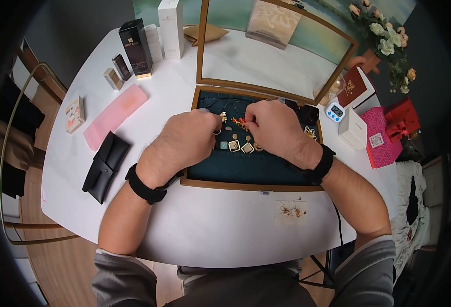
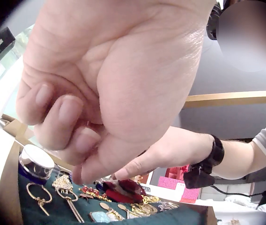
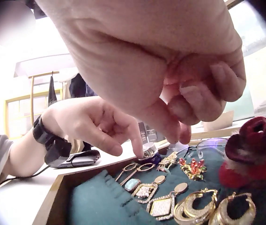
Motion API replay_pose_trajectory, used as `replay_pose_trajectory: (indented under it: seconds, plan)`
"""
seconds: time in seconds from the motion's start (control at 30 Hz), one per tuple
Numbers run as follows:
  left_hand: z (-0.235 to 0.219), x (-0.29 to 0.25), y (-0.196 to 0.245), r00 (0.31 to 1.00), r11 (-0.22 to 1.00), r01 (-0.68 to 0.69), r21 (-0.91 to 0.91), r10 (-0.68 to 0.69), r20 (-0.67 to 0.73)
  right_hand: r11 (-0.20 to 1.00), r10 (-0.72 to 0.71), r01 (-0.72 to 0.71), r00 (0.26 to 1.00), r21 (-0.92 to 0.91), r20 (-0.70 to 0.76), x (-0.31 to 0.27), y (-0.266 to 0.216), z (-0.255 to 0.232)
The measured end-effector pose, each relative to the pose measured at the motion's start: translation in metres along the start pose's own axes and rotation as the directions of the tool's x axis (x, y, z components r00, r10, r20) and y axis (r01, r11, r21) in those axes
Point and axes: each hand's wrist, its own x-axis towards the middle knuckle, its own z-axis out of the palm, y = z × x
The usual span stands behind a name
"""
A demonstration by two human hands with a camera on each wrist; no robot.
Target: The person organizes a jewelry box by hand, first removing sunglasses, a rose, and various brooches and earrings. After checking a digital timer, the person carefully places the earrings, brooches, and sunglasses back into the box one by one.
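Observation:
Both hands hover over a wooden jewelry box (image 1: 225, 185) with a dark green lining and its glass lid raised. My left hand (image 1: 187, 135) is at the left of the rows, its index finger and thumb apart and pointing down, the index tip overlapping a clear round jar (image 3: 150, 158) in the right wrist view. Near it lies a gold sparkling ornament (image 3: 168, 161). Over a red-and-gold ornament (image 3: 192, 168) my right hand (image 1: 279, 128) has its fingers bent, thumb and index tips close together; I cannot tell whether they pinch something. Square drop earrings (image 3: 162, 207) and gold hoop earrings (image 3: 195, 208) lie nearer.
A dark red flower (image 3: 257, 145) sits at the box's right side. To the left are a black case (image 1: 106, 166) and a pink box (image 1: 115, 115); to the right, a timer (image 1: 335, 111) and white box (image 1: 352, 129). A small jewelry packet (image 1: 291, 211) lies in front.

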Motion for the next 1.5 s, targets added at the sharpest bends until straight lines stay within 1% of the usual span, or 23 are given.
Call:
replay_pose_trajectory:
  seconds: [0.1,0.17,0.2,0.27,0.3,0.37,0.53,0.67,0.83,0.9,0.97,1.1,1.17,1.2,1.27,1.33,1.4,1.47,1.5]
  plan:
    - [0.0,0.001,0.0,1.0,1.0,0.005,0.008,-0.005,0.017,0.999,-0.04,0.04,0.999,0.002,0.0,0.0,0.004,0.001]
    - [0.003,0.0,-0.002,1.0,1.0,-0.008,0.003,0.008,0.011,0.993,-0.117,0.117,0.992,-0.003,0.05,0.0,0.009,0.005]
    - [0.004,0.0,-0.003,1.0,1.0,-0.022,-0.001,0.022,0.005,0.993,-0.117,0.117,0.992,-0.003,0.05,-0.001,0.009,0.007]
    - [0.001,0.0,-0.001,1.0,1.0,-0.018,-0.005,0.019,0.021,0.986,-0.15,0.141,0.982,0.09,0.112,-0.003,0.008,0.012]
    - [0.0,0.0,0.0,0.999,1.0,-0.016,-0.009,0.016,0.038,0.986,-0.15,0.141,0.982,0.09,0.113,-0.004,0.008,0.014]
    - [0.002,-0.001,0.001,0.999,1.0,-0.017,-0.009,0.017,0.038,0.975,-0.197,0.175,0.966,0.134,0.169,-0.004,0.006,0.02]
    - [0.004,-0.001,0.004,0.999,1.0,-0.004,-0.011,0.004,0.054,0.966,-0.205,0.163,0.955,0.2,0.215,0.0,0.001,0.03]
    - [0.007,-0.001,0.003,0.997,0.999,-0.052,-0.005,0.052,0.049,0.963,-0.174,0.112,0.954,0.246,0.245,0.006,0.001,0.031]
    - [0.008,-0.001,0.007,0.995,0.997,-0.071,0.017,0.07,0.068,0.959,-0.206,0.138,0.939,0.248,0.274,0.013,0.006,0.035]
    - [0.006,-0.001,0.009,0.991,0.998,-0.052,0.03,0.048,0.127,0.959,-0.212,0.144,0.935,0.243,0.284,0.014,0.005,0.034]
    - [0.008,-0.001,0.008,0.991,0.998,-0.059,0.026,0.056,0.122,0.969,-0.199,0.139,0.929,0.205,0.312,0.016,0.002,0.032]
    - [0.008,-0.001,0.01,0.988,0.998,-0.068,0.006,0.067,0.137,0.978,-0.192,0.152,0.926,0.143,0.325,0.014,0.0,0.03]
    - [0.008,-0.001,0.01,0.987,0.996,-0.084,-0.005,0.084,0.139,0.971,-0.201,0.16,0.948,0.176,0.247,0.012,0.002,0.03]
    - [0.008,-0.001,0.01,0.985,0.995,-0.099,-0.016,0.1,0.141,0.971,-0.202,0.161,0.948,0.176,0.248,0.012,0.003,0.029]
    - [0.007,-0.001,0.011,0.983,0.994,-0.111,-0.011,0.111,0.145,0.977,-0.171,0.143,0.97,0.16,0.175,0.011,0.006,0.024]
    - [0.007,-0.001,0.011,0.981,0.992,-0.125,-0.005,0.124,0.149,0.974,-0.186,0.158,0.968,0.165,0.17,0.01,0.01,0.023]
    - [0.009,-0.002,0.011,0.982,0.99,-0.128,-0.051,0.134,0.136,0.97,-0.2,0.172,0.966,0.169,0.163,0.008,0.012,0.022]
    - [0.015,-0.002,0.01,0.98,0.986,-0.149,-0.069,0.157,0.124,0.973,-0.203,0.173,0.954,0.151,0.22,0.006,0.011,0.021]
    - [0.017,-0.002,0.01,0.978,0.982,-0.169,-0.088,0.178,0.112,0.973,-0.203,0.173,0.954,0.151,0.22,0.006,0.011,0.021]
